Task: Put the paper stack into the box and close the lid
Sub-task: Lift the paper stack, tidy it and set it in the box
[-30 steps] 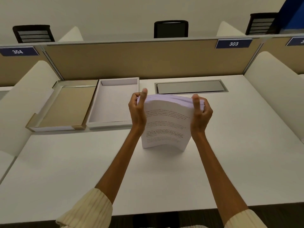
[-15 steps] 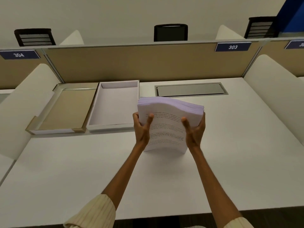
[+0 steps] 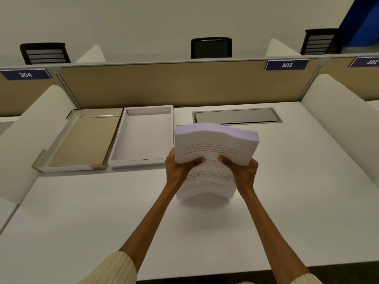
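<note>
Paper stack [image 3: 215, 148] stood clamped between left hand [image 3: 177, 169] and right hand [image 3: 243, 171], thumbs across the printed page; open box [image 3: 143, 136] lay left of the fingers.

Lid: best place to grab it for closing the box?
Take the lid by its two long side walls, one hand each, coming from above. It lies open side up beside the box, so it must be flipped. Both hands hold the paper stack now.

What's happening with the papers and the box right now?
Left hand and right hand: both gripping paper stack, held above the desk. Box open, empty, left of stack. Lid lying beside box. Nothing in the way.
</note>
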The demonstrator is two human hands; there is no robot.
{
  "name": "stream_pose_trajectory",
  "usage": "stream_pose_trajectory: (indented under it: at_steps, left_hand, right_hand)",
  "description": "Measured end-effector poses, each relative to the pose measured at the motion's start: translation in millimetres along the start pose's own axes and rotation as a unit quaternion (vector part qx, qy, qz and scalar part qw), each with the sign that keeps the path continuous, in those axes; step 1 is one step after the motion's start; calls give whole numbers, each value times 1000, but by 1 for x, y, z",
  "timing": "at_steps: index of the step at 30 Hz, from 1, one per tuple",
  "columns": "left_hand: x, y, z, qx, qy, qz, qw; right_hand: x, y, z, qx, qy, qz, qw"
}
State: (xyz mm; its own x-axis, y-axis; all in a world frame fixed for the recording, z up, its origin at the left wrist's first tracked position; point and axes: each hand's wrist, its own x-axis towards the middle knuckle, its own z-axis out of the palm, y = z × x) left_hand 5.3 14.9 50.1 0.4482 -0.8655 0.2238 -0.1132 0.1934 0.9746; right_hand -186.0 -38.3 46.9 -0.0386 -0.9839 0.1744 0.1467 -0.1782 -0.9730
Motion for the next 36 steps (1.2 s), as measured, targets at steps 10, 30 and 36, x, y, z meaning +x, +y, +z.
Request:
stream_pose_trajectory:
  at_steps: [10,30,36]
  left_hand:
    - [-4,16,-3,-29,41,4,999]
    - [-17,-41,-13,53,21,-90,994]
    - [-4,-24,-16,108,37,-131,985]
  right_hand:
    - [-5,-23,6,29,-8,-11,999]
    - [-5,23,-8,-89,-66,58,992]
    - [9,10,8,-110,-63,95,987]
